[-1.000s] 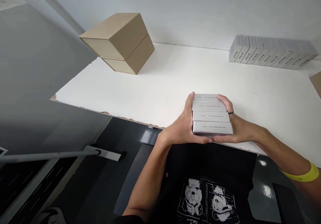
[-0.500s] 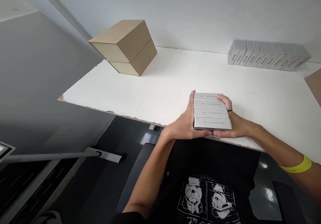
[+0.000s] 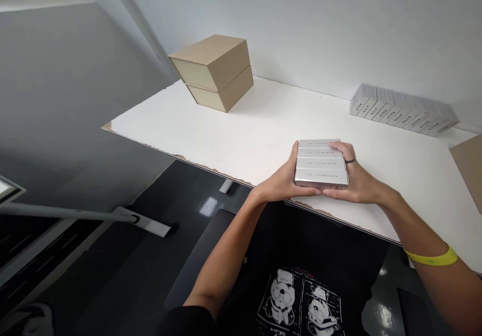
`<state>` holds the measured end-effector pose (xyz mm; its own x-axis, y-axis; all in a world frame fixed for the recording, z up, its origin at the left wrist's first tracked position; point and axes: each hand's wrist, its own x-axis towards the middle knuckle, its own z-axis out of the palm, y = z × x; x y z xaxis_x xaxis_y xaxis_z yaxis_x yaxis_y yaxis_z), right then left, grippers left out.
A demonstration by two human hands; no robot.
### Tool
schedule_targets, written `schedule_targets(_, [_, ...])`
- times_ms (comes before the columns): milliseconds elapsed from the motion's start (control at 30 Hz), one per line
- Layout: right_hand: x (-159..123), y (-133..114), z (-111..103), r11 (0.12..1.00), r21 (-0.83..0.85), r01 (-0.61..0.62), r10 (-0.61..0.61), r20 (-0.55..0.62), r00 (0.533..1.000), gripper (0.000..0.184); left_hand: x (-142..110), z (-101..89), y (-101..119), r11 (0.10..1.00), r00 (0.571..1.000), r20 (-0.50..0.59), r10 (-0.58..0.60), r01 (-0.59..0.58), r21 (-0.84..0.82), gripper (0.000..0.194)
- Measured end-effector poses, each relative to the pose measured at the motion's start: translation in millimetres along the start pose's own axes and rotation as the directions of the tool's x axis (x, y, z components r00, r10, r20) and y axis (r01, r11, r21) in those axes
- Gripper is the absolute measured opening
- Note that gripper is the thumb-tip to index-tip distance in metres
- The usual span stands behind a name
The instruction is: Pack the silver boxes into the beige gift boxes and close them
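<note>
Several small white boxes [image 3: 321,163] with a line of tiny print on each are pressed together in a row between my two hands, near the table's front edge. My left hand [image 3: 281,179] grips the row along its left side, with the thumb lying across the near face. On the opposite side my right hand [image 3: 357,175], a dark ring on one finger, clasps the row with a finger over the far box and the thumb on the near face. The thumb tips come close together under the front box.
Two tan boxes [image 3: 222,67] are stacked at the back left of the white table [image 3: 263,120]. A row of similar white boxes [image 3: 402,112] stands along the wall at the back right. A brown board or box [image 3: 469,165] sits at the right edge.
The view has tilted and shifted, so the table and the tan boxes appear further right. Both hands still hold the row of white boxes, whose near face now shows more.
</note>
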<state>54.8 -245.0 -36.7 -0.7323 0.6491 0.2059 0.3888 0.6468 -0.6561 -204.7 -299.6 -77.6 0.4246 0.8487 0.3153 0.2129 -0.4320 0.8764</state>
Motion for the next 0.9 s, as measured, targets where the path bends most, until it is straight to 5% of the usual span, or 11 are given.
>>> schedule_targets(67, [23.1, -2.1, -16.0, 0.992, -0.121, -0.026, 0.028, 0.017, 0.999, 0.114, -9.0, 4.7, -4.1, 0.999, 0.990, -0.140, -0.017, 0.024, 0.044, 0.143])
schedule_targets(133, [56.2, -4.6, -28.8, 0.958, -0.276, -0.076, 0.088, 0.033, 0.996, 0.119, -23.3, 12.9, -2.4, 0.999, 0.936, -0.351, 0.008, 0.010, 0.048, 0.129])
schedule_targets(200, [96.5, -7.9, -35.3, 0.885, -0.450, -0.117, 0.148, 0.034, 0.988, 0.121, -41.2, 25.8, 6.5, 0.997, 0.809, -0.583, 0.076, -0.058, 0.049, 0.088])
schedule_targets(300, [160.8, -15.3, -29.7, 0.802, -0.593, -0.065, 0.111, 0.041, 0.993, 0.110, -68.7, 57.3, 27.9, 0.988, 0.548, -0.824, 0.141, -0.128, 0.084, 0.033])
schedule_targets(367, [199.0, -22.5, -14.9, 0.699, -0.714, 0.034, 0.041, 0.088, 0.995, 0.103, -84.0, 86.8, 41.4, 0.987, 0.493, -0.862, 0.117, -0.154, 0.046, 0.024])
schedule_targets(467, [237.7, -36.5, 17.9, 0.534, -0.830, 0.163, -0.058, 0.157, 0.986, 0.095, -99.2, 134.0, 51.5, 0.983, 0.593, -0.805, -0.011, -0.143, -0.118, 0.017])
schedule_targets(567, [251.8, -51.3, 49.6, 0.494, -0.844, 0.211, -0.130, 0.168, 0.977, 0.094, -105.8, 164.2, 47.7, 0.968, 0.680, -0.724, -0.117, -0.086, -0.237, 0.015])
schedule_targets(733, [249.8, -64.3, 80.5, 0.508, -0.845, 0.167, -0.174, 0.089, 0.981, 0.094, -104.5, 165.9, 35.4, 0.950, 0.760, -0.613, -0.215, 0.018, -0.311, 0.019])
schedule_targets(900, [237.9, -60.3, 97.9, 0.646, -0.747, 0.158, -0.186, 0.048, 0.981, 0.096, -100.5, 173.0, 33.8, 0.919, 0.757, -0.584, -0.293, 0.056, -0.390, 0.022])
